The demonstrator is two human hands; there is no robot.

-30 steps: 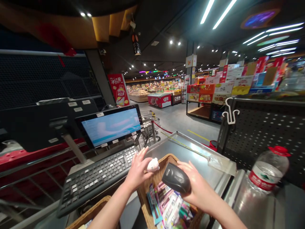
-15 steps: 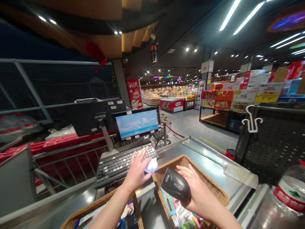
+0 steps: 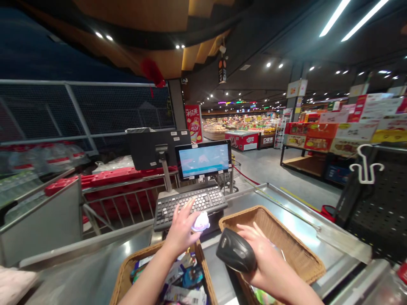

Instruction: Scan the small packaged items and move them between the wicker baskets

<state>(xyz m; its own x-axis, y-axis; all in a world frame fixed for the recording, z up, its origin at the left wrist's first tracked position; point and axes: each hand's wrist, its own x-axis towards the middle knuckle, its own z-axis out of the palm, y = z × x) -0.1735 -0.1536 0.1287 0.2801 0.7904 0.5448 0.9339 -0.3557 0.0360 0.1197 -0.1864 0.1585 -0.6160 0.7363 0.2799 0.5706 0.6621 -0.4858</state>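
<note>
My left hand point(image 3: 180, 228) holds a small white rounded item point(image 3: 201, 221) pinched at the fingertips, just in front of the black keyboard point(image 3: 190, 202). It hovers above the left wicker basket point(image 3: 127, 271), which is full of small packaged goods. My right hand point(image 3: 267, 260) grips a black barcode scanner point(image 3: 235, 255), its head turned toward the white item. The scanner is over the near edge of the right wicker basket point(image 3: 286, 237).
A till screen point(image 3: 203, 159) and a black customer display point(image 3: 152, 148) stand behind the keyboard on the steel checkout counter point(image 3: 286, 203). A metal railing and red crates lie to the left. A black perforated panel point(image 3: 378, 203) rises at the right. Shop shelves fill the background.
The view has swung left, bringing the left basket under my hands. My left hand moved with the white item from over the right basket to over the left one. The water bottle left the frame.
</note>
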